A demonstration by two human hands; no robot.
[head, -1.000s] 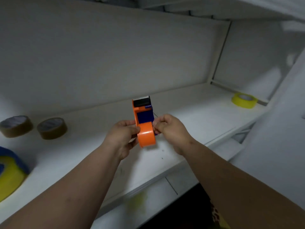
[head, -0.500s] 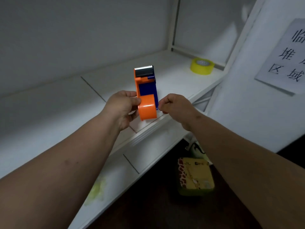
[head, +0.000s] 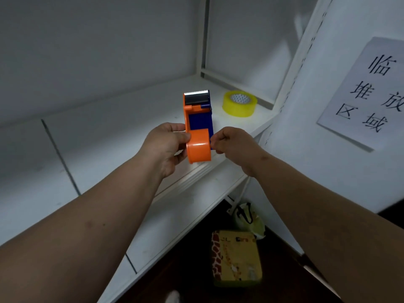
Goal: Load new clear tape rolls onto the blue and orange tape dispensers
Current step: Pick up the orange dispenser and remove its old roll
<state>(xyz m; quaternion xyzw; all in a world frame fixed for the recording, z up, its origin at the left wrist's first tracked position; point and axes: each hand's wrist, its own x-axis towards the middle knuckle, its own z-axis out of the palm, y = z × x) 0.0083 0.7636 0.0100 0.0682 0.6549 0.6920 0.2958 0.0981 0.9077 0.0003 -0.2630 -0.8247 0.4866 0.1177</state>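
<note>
I hold an orange and blue tape dispenser (head: pixel 197 132) upright above the white shelf (head: pixel 113 136), its toothed metal blade pointing away from me. My left hand (head: pixel 167 145) grips its orange left side. My right hand (head: pixel 231 143) pinches the blue right side with closed fingers. A yellowish clear tape roll (head: pixel 239 103) lies flat in the shelf's far right corner, beyond the dispenser and apart from both hands. No tape roll shows inside the dispenser.
A paper sign with printed characters (head: pixel 367 92) hangs on the white panel to the right. Below the shelf, on the dark floor, sit a yellow giraffe-patterned box (head: pixel 237 256) and a crumpled bag (head: pixel 249 217).
My view has swung right along the shelf; the brown rolls at the left are gone from sight and the yellowish roll is now closer. Both hands keep hold of the dispenser.
</note>
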